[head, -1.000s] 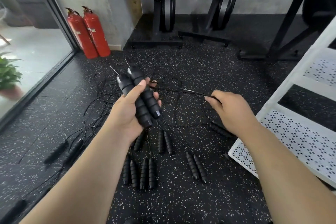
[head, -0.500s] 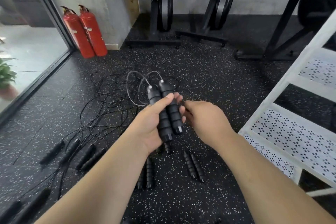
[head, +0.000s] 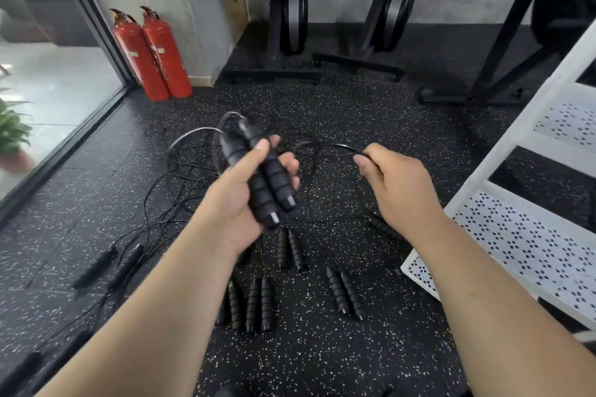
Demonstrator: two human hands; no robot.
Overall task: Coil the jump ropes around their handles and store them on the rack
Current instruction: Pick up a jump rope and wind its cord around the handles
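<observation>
Jump rope handles (head: 264, 184): black, ribbed foam, paired in left hand (head: 238, 200).

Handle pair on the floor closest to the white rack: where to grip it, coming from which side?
Grip the handle pair across its ribbed middle, from above, one wrap round both. They lie flat on the floor, side by side, apparently touching; cords leave the far ends, so the middle is free. The rack stands close on the right.
</observation>
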